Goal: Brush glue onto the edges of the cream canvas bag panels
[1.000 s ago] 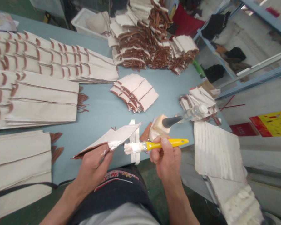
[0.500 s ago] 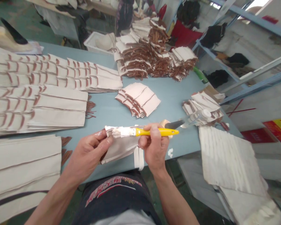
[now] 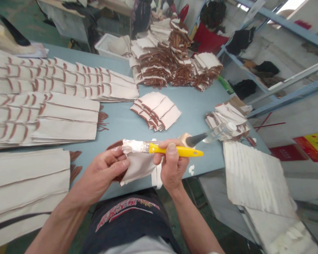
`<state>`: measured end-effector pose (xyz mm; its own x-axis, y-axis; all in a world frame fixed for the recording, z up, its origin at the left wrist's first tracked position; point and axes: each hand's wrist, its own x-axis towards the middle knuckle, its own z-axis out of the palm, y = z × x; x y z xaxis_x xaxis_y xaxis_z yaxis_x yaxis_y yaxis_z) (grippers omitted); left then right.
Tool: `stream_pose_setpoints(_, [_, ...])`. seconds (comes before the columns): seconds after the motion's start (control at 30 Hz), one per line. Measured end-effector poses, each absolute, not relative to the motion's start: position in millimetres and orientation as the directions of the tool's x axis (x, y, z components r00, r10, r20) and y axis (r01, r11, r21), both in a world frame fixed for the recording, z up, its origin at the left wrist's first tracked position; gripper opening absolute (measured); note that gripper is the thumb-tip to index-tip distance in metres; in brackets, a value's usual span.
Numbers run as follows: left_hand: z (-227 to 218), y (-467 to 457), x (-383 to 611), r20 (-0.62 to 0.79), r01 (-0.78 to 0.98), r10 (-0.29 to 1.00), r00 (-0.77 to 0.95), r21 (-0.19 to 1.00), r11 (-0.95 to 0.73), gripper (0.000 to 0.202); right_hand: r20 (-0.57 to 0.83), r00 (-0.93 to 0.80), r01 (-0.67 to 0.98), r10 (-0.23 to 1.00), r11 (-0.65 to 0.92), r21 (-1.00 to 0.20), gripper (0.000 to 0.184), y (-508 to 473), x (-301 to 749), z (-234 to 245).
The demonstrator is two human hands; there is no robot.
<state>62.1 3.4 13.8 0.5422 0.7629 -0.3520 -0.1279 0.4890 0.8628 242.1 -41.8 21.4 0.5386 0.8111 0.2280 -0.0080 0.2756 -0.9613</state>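
Note:
Between thumb and fingers, my left hand (image 3: 107, 168) grips the left end of a leather piece (image 3: 140, 167), pale on one face and brown at its edge. My right hand (image 3: 173, 164) is closed round a paintbrush (image 3: 184, 151) with a yellow handle. White paste coats its bristles, which lie along the upper edge of the piece close to my left fingertips. A small fanned stack of pale, brown-edged pieces (image 3: 159, 110) rests just beyond my hands. Behind my right hand are a dark-handled tool (image 3: 196, 139) and a clear bottle (image 3: 219, 132).
Long overlapping rows of pale pieces (image 3: 66, 121) cover the table's left side. Tall piles of brown-edged pieces (image 3: 165, 60) stand at the back, beside a white bin (image 3: 106, 46). A smaller pile (image 3: 231, 118) sits right. A paste-smeared board (image 3: 254, 176) juts out at the right.
The brush has shifted slightly left, its bristles now nearer my left fingers at the piece's end. The held piece has tilted, showing more brown at its left edge.

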Motion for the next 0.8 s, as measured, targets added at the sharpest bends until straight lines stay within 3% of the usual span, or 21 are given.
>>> stream_pose_setpoints(0.17, [21.4, 6.8, 62.2, -0.464, -0.18, 0.726, 0.508, 0.767, 0.616, 0.057, 0.289, 0.608, 0.014, 0.74, 0.354, -0.935, 0.037, -49.0, 253.3, 29.5])
stream_pose_setpoints(0.27, [26.3, 7.2, 62.8, -0.479, -0.187, 0.718, 0.505, 0.751, 0.633, 0.059, 0.367, 0.631, 0.11, 0.683, 0.39, -0.914, 0.036, -60.6, 257.5, 28.1])
stream_pose_setpoints(0.47, [27.3, 3.8, 57.2, -0.457, -0.17, 0.706, 0.542, 0.763, 0.624, 0.057, 0.487, 0.402, 0.095, 0.776, 0.493, -0.865, 0.023, -72.0, 247.7, 11.5])
stream_pose_setpoints(0.67, [23.2, 3.5, 48.2, -0.405, -0.198, 0.726, 0.556, 0.784, 0.589, 0.05, 0.474, 0.424, 0.047, 0.772, 0.503, -0.863, 0.025, -68.6, 242.2, 10.6])
stream_pose_setpoints(0.8, [27.4, 1.8, 50.0, -0.415, -0.243, 0.764, 0.494, 0.778, 0.58, 0.05, 0.503, 0.439, 0.132, 0.744, 0.501, -0.855, 0.024, -69.2, 237.0, 12.6])
